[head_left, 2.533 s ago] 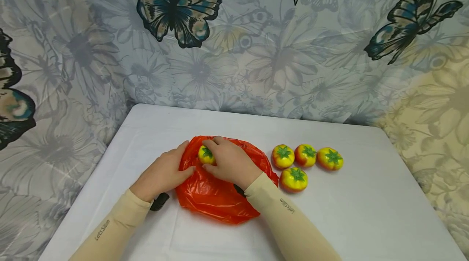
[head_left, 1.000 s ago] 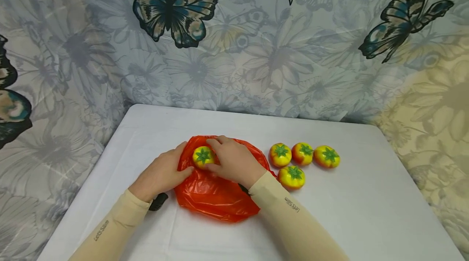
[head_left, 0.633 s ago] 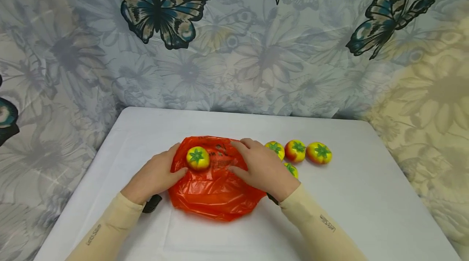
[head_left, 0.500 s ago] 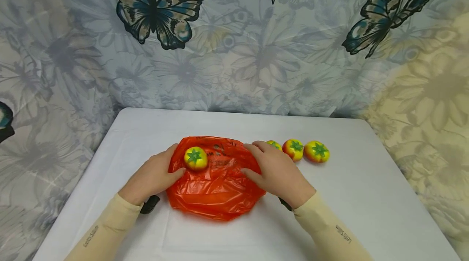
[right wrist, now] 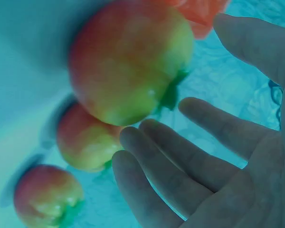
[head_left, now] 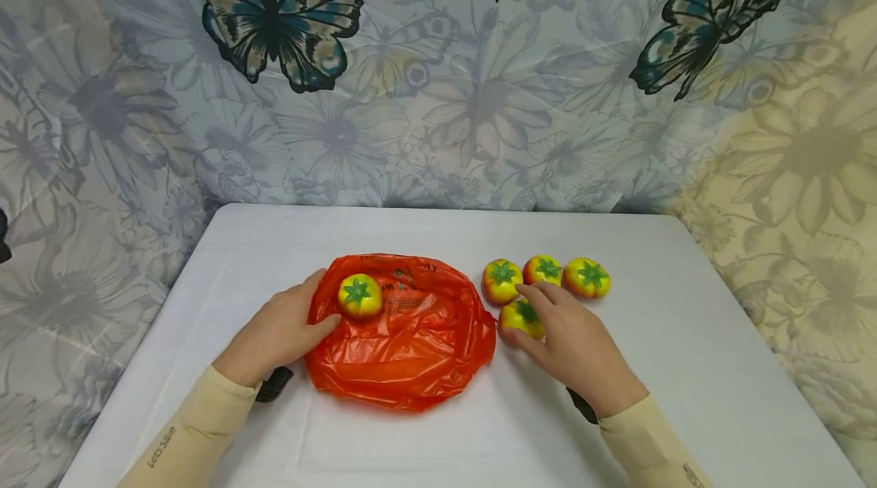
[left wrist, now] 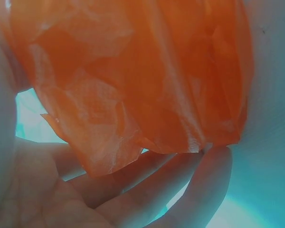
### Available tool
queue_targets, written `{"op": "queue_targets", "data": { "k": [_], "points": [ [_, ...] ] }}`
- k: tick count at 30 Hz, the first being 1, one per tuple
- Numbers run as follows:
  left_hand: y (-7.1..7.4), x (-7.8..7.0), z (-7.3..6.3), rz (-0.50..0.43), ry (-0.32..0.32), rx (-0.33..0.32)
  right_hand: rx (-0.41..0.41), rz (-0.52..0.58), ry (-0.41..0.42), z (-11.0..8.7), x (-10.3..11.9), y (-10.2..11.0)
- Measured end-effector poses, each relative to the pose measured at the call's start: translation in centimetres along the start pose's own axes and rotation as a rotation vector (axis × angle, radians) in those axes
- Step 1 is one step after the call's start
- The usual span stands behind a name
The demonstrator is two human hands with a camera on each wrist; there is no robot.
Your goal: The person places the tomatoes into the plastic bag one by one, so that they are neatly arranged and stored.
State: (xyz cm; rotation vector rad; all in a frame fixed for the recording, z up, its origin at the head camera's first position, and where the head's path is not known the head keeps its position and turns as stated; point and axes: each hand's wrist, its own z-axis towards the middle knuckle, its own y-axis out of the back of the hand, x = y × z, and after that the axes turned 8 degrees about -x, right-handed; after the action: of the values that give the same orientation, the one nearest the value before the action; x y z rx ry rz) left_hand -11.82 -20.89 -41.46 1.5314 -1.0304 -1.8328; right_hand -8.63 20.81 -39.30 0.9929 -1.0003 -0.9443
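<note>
A red plastic bag (head_left: 425, 336) lies on the table with its mouth spread. On its far left part sits a glossy yellow-red, tomato-like fruit (head_left: 360, 296) with a green leafy top. My left hand (head_left: 277, 332) grips the bag's left edge, its thumb over the rim; the left wrist view shows its fingers along the bag's film (left wrist: 133, 85). To the right of the bag, my right hand (head_left: 572, 332) hovers over a similar fruit (head_left: 519, 318), partly covering it. The right wrist view shows its fingers spread, apart from the nearest fruit (right wrist: 128, 61).
Right of the bag are three more such fruits: a near one (head_left: 502, 281), a middle one (head_left: 543, 269) and an outer one (head_left: 586, 278). The white-covered table (head_left: 384, 450) ends at a patterned butterfly backdrop (head_left: 473, 107).
My right hand let go of the fruit on the bag and moved right, over the front loose fruit. My left hand keeps its hold on the bag. The head view turned slightly right.
</note>
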Motion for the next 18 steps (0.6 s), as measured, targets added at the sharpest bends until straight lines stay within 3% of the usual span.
{"op": "queue_targets", "data": {
  "k": [18],
  "points": [
    [0.0, 0.3, 0.0, 0.006, 0.016, -0.001, 0.016, 0.011, -0.042, -0.3, -0.4, -1.7]
  ]
}}
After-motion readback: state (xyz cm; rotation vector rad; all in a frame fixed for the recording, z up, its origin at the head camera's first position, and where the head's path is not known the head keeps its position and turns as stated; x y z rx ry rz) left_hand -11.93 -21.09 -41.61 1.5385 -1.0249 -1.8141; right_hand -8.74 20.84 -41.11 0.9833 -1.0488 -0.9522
